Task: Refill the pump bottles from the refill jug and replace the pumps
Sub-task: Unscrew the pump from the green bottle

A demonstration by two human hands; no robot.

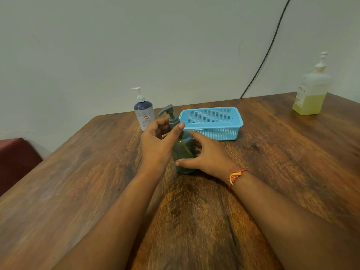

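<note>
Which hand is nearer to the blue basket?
Right. The right hand, holding the green bottle, is just in front of the blue basket; the left hand is farther left, at the pump.

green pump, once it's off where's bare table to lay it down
Bare table lies right of the blue basket up to the refill jug, and left of the left hand. It is crowded between the white bottle, green bottle and basket.
</note>
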